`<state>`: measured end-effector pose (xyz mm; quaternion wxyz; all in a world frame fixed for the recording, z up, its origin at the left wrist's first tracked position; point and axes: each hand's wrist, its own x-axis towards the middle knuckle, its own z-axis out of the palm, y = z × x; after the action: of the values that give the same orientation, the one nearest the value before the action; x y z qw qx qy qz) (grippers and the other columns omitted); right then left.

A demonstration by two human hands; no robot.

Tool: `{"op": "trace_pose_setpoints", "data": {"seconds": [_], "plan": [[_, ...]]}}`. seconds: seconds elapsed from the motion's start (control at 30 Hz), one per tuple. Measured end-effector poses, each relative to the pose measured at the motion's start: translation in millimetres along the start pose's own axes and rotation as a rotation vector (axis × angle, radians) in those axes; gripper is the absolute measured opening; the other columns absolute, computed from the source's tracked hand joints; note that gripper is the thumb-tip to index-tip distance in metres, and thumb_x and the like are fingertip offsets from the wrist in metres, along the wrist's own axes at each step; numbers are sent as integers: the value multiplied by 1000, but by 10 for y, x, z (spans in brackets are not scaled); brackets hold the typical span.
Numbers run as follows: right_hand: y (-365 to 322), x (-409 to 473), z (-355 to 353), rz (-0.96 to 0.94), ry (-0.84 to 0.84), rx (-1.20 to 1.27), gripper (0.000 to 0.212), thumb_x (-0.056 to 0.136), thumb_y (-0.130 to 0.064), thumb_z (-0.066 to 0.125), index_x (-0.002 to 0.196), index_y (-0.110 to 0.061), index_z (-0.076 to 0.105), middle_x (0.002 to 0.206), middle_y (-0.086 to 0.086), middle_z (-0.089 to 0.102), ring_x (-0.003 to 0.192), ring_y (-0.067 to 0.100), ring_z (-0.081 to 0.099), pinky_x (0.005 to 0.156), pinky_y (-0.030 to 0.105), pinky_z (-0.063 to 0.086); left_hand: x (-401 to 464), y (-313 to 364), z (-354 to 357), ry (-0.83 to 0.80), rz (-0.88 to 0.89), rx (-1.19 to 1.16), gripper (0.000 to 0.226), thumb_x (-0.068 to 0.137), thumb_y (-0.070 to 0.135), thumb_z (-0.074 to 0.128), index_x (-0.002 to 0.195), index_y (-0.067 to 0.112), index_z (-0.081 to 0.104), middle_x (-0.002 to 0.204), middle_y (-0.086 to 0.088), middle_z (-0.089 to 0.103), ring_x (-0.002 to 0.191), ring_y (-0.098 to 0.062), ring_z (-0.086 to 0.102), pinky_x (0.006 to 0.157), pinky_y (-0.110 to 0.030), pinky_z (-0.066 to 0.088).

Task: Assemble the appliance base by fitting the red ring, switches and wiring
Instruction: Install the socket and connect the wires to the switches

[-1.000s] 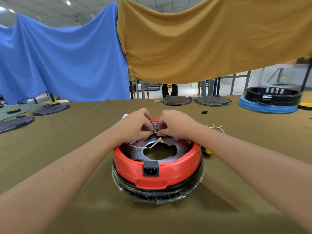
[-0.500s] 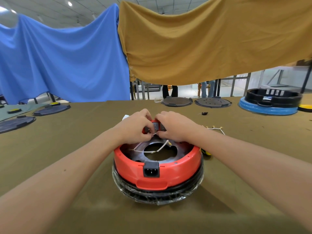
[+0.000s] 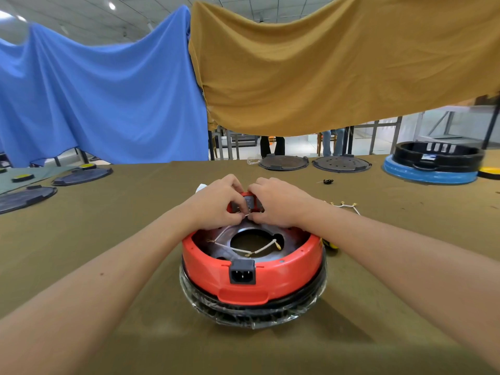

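Apparently both hands, left hand (image 3: 216, 205) and right hand (image 3: 278, 203), pinching switch wiring (image 3: 247, 214) at red ring's (image 3: 251, 282) far rim.

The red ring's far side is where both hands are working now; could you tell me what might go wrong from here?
1. The thin white wire pinched between left hand and right hand might slip off its switch terminal.
2. The loose white wires inside the red plastic ring could get snagged.

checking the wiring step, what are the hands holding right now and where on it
Both hands pinch at the switch block on the far rim of the red ring: left hand and right hand meet on a white wire at its lower edge.
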<state>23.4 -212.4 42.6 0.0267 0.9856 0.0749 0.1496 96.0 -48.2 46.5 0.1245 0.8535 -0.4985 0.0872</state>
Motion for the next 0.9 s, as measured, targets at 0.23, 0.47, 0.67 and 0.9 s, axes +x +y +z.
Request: {"op": "trace_pose_setpoints", "data": {"seconds": [0.23, 0.47, 0.67, 0.9], "plan": [[10, 11, 6, -42, -12, -80, 41, 97, -40, 54, 122, -8, 55, 119, 11, 54, 105, 30, 55, 87, 38, 43, -1, 7, 1, 12, -23, -34, 13, 85, 19, 71, 79, 30, 68, 113, 2, 46, 106, -15, 55, 95, -32, 44], [5, 28, 2, -53, -6, -112, 41, 98, -40, 52, 124, -8, 55, 117, 11, 54, 105, 32, 56, 82, 35, 38, 3, -7, 8, 12, -20, -34, 7, 85, 18, 72, 83, 25, 73, 116, 1, 47, 107, -16, 55, 97, -33, 44], [19, 58, 21, -33, 14, -75, 41, 96, -41, 56, 122, -9, 57, 116, 10, 54, 106, 32, 56, 79, 35, 38, 19, -32, 7, 10, -14, -36, 7, 83, 16, 74, 83, 23, 75, 117, -1, 48, 106, -17, 54, 98, -37, 44], [60, 50, -22, 15, -11, 130, 42, 87, -37, 68, 119, -11, 60, 112, 9, 56, 102, 28, 58, 85, 37, 46, 20, -34, 9, -7, -40, -61, 14, 81, 24, 77, 79, 33, 68, 115, 4, 44, 107, -14, 53, 100, -35, 43]]}}
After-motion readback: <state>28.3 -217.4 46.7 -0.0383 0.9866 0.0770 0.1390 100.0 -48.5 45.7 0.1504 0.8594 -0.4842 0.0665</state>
